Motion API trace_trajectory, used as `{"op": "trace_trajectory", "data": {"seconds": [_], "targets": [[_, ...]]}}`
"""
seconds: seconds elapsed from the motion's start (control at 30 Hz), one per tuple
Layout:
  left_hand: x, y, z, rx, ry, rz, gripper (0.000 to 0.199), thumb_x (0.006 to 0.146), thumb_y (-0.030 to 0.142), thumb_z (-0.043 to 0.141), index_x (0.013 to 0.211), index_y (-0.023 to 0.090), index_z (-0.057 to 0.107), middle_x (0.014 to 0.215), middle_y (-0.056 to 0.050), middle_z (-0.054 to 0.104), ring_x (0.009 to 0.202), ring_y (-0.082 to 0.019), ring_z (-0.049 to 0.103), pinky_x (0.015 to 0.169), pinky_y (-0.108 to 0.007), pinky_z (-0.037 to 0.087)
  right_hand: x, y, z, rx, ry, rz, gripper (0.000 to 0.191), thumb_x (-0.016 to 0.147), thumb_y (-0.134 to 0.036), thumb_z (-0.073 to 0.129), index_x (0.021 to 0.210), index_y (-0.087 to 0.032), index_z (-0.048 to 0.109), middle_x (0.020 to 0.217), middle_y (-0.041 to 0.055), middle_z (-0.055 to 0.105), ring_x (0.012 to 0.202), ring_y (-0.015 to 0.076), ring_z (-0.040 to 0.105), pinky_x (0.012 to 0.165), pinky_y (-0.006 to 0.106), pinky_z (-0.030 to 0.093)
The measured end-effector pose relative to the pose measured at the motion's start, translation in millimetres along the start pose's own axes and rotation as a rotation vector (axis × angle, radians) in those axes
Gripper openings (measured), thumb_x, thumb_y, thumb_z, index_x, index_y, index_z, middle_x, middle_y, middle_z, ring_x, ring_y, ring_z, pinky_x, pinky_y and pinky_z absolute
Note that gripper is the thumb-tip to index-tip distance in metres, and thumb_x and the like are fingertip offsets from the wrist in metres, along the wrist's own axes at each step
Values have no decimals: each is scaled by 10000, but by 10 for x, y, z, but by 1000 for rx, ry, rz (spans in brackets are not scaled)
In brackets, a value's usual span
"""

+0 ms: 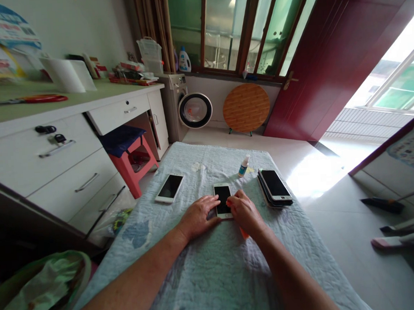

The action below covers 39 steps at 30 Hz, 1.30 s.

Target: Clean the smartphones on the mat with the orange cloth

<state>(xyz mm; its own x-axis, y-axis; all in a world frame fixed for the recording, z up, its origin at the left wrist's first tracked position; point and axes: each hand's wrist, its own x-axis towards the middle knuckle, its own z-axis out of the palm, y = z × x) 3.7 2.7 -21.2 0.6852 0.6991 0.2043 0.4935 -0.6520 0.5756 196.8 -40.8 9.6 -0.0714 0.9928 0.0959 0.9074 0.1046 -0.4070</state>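
A white smartphone with a dark screen lies face up on the quilted cloth between my hands. My left hand holds it at its left side, fingertips over the screen's edge and thumb along the lower corner. Closed over the phone's right side, my right hand grips an orange cloth, mostly hidden under the palm; a bit of orange also shows at the fingertips. Left of my hands lies another white smartphone. To the right is a stack of phones. A small spray bottle stands behind them.
The pale blue quilted cloth covers the work surface. A white desk and a red stool stand left, with a green bin nearer. Behind are a washing machine, a round wooden tabletop and a red door.
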Motion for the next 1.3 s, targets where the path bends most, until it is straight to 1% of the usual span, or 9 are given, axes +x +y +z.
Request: {"op": "trace_trajectory", "data": {"seconds": [0.17,0.33,0.5,0.63,0.83,1.0,1.07,1.2,1.3], "targets": [[5,1,-1,17,-13,-12,565,826,480,651,1293,171,576,1424,-116,499,1337,-270,433,1135,-431,318,-31,6,-67,-34,-7,60,157,901,-215,504,875,-195,657,856,29,585,749,120,541,668,211,332],[11,20,-15,14,-24,-18,573,828,475,650,1288,140,582,1419,-137,500,1337,-278,432,1138,-430,315,-42,-25,-106,-70,-7,72,117,877,-249,537,819,-198,625,782,18,620,695,128,535,619,232,293],[8,12,-8,33,-16,-16,549,831,471,643,1289,175,582,1419,-118,504,1332,-275,441,1129,-440,327,-55,-20,-125,-95,-75,170,136,858,-255,538,758,-201,614,683,19,628,601,126,502,565,244,252],[10,6,-6,22,-19,-12,561,828,474,651,1285,156,585,1416,-133,502,1333,-285,438,1129,-447,325,-45,6,-103,-49,-69,118,107,847,-223,555,759,-200,613,685,10,636,607,119,506,572,233,264],[15,-12,9,1,-6,-1,555,824,470,651,1274,151,594,1417,-134,501,1329,-282,443,1126,-445,334,37,24,-17,1,39,91,120,874,-172,536,793,-175,625,781,28,645,706,122,544,642,215,318],[13,-14,11,5,-7,8,558,830,472,635,1282,149,585,1424,-134,495,1332,-278,440,1125,-442,337,125,56,56,26,113,98,174,910,-219,507,821,-172,650,798,36,626,725,133,545,680,219,347],[13,-10,8,10,-8,9,566,834,478,627,1283,136,582,1423,-141,494,1332,-281,440,1125,-441,336,161,77,84,54,126,75,169,908,-220,510,867,-166,664,830,45,633,756,139,559,711,221,364],[17,-10,9,16,-3,12,572,832,484,628,1279,129,585,1420,-148,496,1329,-283,443,1124,-437,337,229,122,162,78,160,17,206,879,-147,509,1017,-160,662,946,65,648,893,161,571,832,235,381],[18,-17,16,21,2,15,572,831,484,631,1278,130,587,1418,-150,498,1326,-286,446,1124,-442,336,263,151,223,50,180,3,224,861,-116,514,1028,-163,655,986,72,640,953,175,549,884,256,372]]}}
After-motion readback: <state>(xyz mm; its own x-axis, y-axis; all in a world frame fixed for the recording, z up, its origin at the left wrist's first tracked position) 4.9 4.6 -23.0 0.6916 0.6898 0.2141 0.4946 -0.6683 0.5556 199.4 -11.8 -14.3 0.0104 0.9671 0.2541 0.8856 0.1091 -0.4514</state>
